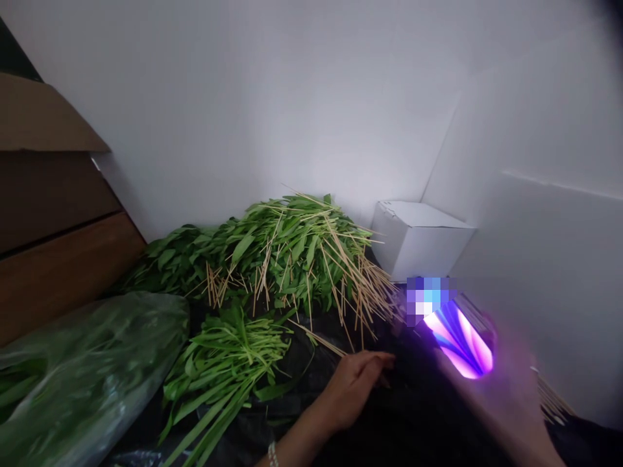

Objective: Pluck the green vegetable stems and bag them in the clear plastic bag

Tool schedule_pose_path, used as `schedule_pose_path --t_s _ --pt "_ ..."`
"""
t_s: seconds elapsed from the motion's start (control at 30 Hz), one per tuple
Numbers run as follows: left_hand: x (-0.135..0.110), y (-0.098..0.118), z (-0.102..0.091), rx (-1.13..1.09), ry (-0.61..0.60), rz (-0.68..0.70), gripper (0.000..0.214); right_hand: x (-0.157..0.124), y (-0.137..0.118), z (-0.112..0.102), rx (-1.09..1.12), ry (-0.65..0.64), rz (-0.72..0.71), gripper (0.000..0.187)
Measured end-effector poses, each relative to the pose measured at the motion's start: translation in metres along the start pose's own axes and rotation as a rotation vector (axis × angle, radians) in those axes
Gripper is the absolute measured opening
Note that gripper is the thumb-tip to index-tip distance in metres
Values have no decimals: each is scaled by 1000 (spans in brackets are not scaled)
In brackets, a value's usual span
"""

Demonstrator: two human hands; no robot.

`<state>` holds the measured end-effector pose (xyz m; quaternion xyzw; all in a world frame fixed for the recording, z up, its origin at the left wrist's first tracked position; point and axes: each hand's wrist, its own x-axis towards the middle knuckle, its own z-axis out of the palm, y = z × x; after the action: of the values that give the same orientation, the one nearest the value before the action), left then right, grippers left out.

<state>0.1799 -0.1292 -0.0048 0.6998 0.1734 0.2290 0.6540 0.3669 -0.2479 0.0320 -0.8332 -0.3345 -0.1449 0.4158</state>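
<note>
My left hand (354, 384) lies on a black plastic sheet (413, 415), fingers stretched out to the right and nothing in them. A bead bracelet (273, 454) is on its wrist. The fingertips sit just below the ends of thin wooden skewers (363, 285) spread across a heap of leafy greens (287, 250). A smaller bunch of long-stemmed greens (228, 363) lies left of that hand. My right hand (511, 405) is a pale motion smear at the lower right, in front of a phone (462, 340) with a glowing purple screen; its fingers cannot be made out.
A clear plastic bag of greens (82, 376) fills the lower left. Brown cardboard and wooden panels (53, 259) stand at the left. A white box (418, 237) sits in the corner against white walls. More skewers (552, 402) lie at the right edge.
</note>
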Motion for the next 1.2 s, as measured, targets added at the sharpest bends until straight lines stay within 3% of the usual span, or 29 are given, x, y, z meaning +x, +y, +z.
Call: schedule_pose_path --t_s 0.2,0.3,0.4,0.53,0.67,0.83,0.93,1.0,1.1,1.2 --pt "22 -21 34 -763 23 -161 58 -15 -28 33 -92 -57 -9 97" --pt "31 -20 48 -989 51 -179 52 -26 -31 44 -122 -77 8 96" --pt "35 -20 49 -1114 44 -177 52 -42 -31 50 -80 -126 9 91" --pt "36 -23 41 -1161 0 -245 58 -57 -21 49 52 -235 -22 88" --pt "36 -26 39 -1157 -28 -268 60 -54 3 42 200 -341 -80 89" --pt "36 -27 44 -1105 51 -217 49 -23 24 44 233 -390 -109 101" --pt "34 -27 46 -1057 78 -218 47 4 23 55 413 -443 -3 97" --pt "33 -27 46 -1035 81 -226 45 22 20 63 593 -357 165 90" --pt "33 -28 46 -1033 111 -238 44 36 19 67 631 -262 222 75" --pt "33 -29 46 -1030 141 -255 43 30 25 58 606 -228 230 55"
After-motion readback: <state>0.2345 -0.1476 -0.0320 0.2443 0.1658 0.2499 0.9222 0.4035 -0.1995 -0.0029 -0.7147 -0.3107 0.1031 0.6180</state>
